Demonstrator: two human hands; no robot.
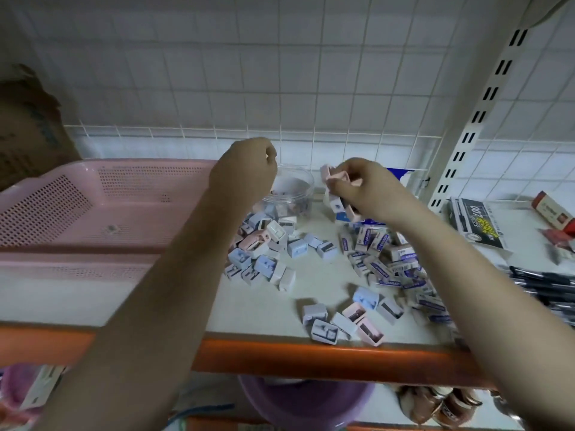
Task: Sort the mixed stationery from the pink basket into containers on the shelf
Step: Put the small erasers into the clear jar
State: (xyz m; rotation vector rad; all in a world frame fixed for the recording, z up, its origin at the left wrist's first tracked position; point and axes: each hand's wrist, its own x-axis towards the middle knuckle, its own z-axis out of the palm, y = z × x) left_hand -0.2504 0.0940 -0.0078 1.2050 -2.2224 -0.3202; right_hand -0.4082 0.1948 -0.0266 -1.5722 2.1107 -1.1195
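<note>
Left hand (245, 169) hovers curled, holding nothing visible, over the clear jar (292, 194) near the shelf's back edge; right hand (361, 188) grips several sharpeners (334, 181); pink basket (93, 203) sits at the left end

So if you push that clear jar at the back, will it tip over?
Probably not easily. The clear jar looks wide and short, so it should slide rather than tip. It seems to be thin plastic, partly filled with small sharpeners, so likely light. The smooth shelf may let it skid.
</note>
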